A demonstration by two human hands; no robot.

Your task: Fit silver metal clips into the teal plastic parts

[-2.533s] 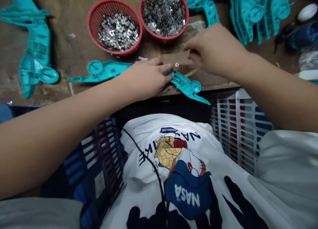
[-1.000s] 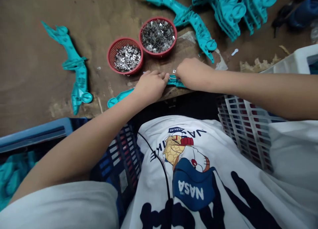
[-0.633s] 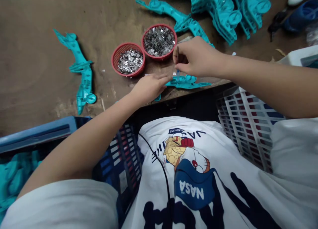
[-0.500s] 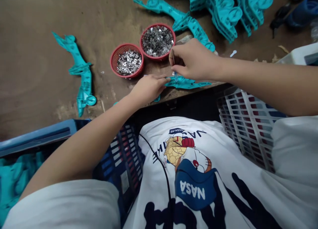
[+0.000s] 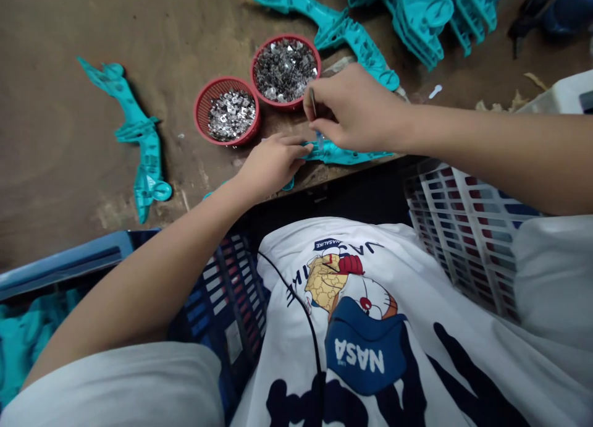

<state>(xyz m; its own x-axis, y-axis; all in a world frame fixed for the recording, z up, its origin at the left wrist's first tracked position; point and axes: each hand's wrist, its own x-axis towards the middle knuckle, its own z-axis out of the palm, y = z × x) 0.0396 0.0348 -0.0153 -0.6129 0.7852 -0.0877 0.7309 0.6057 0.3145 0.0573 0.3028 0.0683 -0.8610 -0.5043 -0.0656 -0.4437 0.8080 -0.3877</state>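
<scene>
A teal plastic part (image 5: 345,154) lies at the table's front edge, partly under my hands. My left hand (image 5: 275,165) holds it down by its left end, fingertips pressed on it. In the pinched fingers of my right hand (image 5: 354,112) is a thin metal tool (image 5: 314,103), upright, with a bluish, clear-looking lower end (image 5: 319,140) touching the part; its exact kind is unclear. Just beyond are two red baskets: the left basket (image 5: 199,115) contains shiny small metal pieces (image 5: 231,115), the right basket (image 5: 318,61) darker metal clips (image 5: 285,68).
Another teal part (image 5: 149,144) rests at left, and one more (image 5: 331,24) behind the baskets. Stacked teal parts (image 5: 412,19) stand at the back right, near a dark blue tool (image 5: 563,10). Below the table edge are a white crate (image 5: 456,229) and a blue crate (image 5: 222,303).
The view has shifted slightly, so the table items appear further left. My right hand and the tool remain over the teal part, and my left hand still presses it.
</scene>
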